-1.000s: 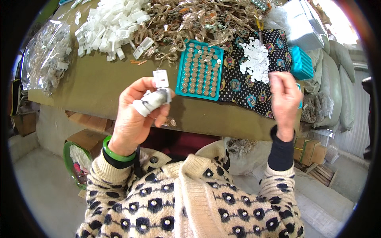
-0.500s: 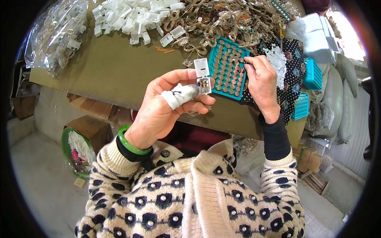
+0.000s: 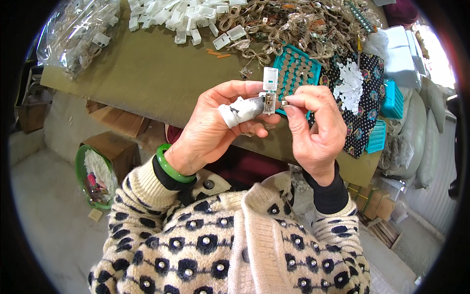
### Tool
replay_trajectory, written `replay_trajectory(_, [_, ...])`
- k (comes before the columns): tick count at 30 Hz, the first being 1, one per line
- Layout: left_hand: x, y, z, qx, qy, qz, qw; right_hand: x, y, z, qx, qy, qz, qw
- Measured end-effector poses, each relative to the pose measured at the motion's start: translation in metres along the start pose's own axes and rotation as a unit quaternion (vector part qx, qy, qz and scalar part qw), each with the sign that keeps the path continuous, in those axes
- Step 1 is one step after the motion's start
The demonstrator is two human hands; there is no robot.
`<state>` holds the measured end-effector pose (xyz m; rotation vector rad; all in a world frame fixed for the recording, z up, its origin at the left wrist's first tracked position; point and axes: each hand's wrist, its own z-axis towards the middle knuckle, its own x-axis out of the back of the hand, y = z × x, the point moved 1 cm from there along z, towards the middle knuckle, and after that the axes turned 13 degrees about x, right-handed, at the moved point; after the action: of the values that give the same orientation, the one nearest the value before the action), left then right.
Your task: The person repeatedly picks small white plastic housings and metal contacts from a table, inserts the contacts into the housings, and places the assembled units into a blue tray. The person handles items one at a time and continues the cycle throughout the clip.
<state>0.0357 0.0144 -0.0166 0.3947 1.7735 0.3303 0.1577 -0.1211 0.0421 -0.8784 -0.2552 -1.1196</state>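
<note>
My left hand grips a small white plastic battery box, its lid swung up and metal contacts showing inside. A white cover with a greyed tip sleeves the left thumb, which presses at the box. Just right of the box, my right hand pinches a small silvery button cell between thumb and forefinger. Whether more than one cell is pinched, I cannot tell. Behind both hands lies a teal tray with rows of button cells, its lower part hidden by the right hand.
White plastic boxes and coiled clear wires are heaped along the far table. Orange strips lie before them. White flat pieces rest on dark patterned cloth. A clear bag sits left; teal trays stack right.
My right hand has come from the tray's right side to the battery box, now with a button cell in its fingertips. The left hand with the box has shifted slightly right in view.
</note>
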Motion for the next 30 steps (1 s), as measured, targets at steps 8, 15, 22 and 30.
replay_trajectory(8, [-0.006,-0.005,-0.003,-0.005,0.019,-0.031,0.999,-0.014,-0.003,-0.001,0.069,0.031,-0.074,0.994])
replay_trajectory(15, [-0.011,-0.008,-0.003,-0.005,0.050,0.001,0.999,-0.004,-0.001,0.000,0.047,-0.045,0.007,0.998])
replay_trajectory(22, [-0.020,-0.007,-0.005,-0.024,0.041,0.039,0.998,0.001,-0.005,-0.006,-0.367,0.047,0.517,0.772])
replay_trajectory(30, [-0.023,-0.010,-0.007,-0.054,0.044,0.134,0.989,-0.008,-0.009,-0.012,-0.352,0.092,0.519,0.774])
